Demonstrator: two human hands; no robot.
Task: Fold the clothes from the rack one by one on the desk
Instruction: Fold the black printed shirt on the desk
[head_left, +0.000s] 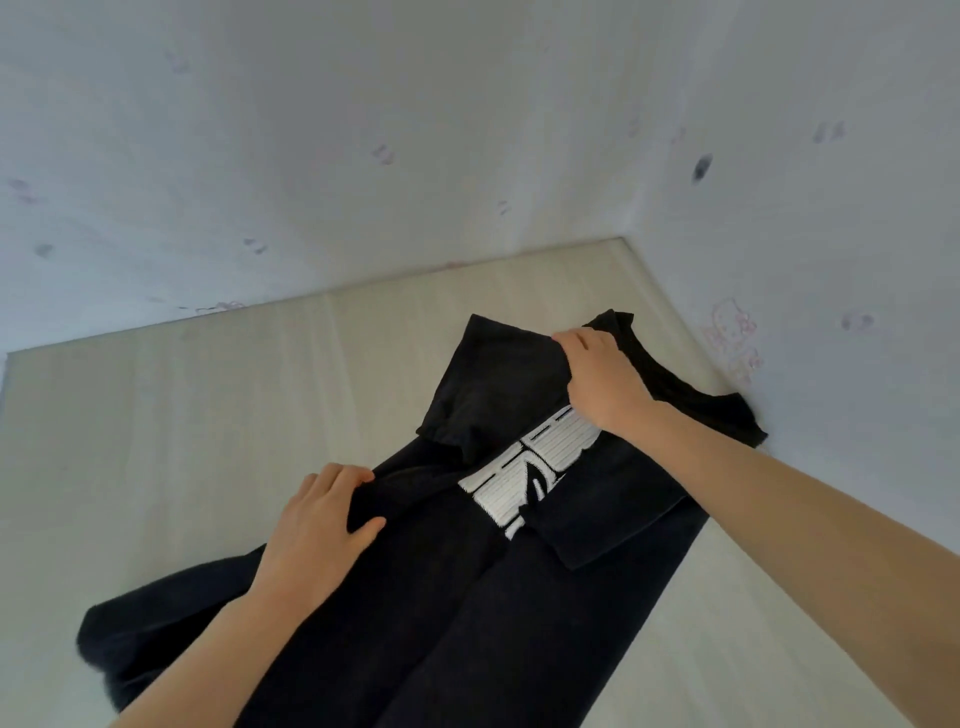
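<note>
A black T-shirt (467, 597) with a white print (524, 475) lies on the pale wooden desk (182, 441), collar toward the far right corner. Its right side and sleeve are folded over the chest. My left hand (317, 525) grips the shirt's left edge at mid-body, fingers curled over a raised fold. My right hand (597, 379) pinches the fabric at the left shoulder, beside the collar (691, 395). The left sleeve (493, 384) lies spread flat on the desk.
The desk sits in a corner between two pale walls (363, 156) marked with faint stickers and smudges. The shirt's collar touches the right wall (831, 260). Bare desk surface lies to the left and at the near right.
</note>
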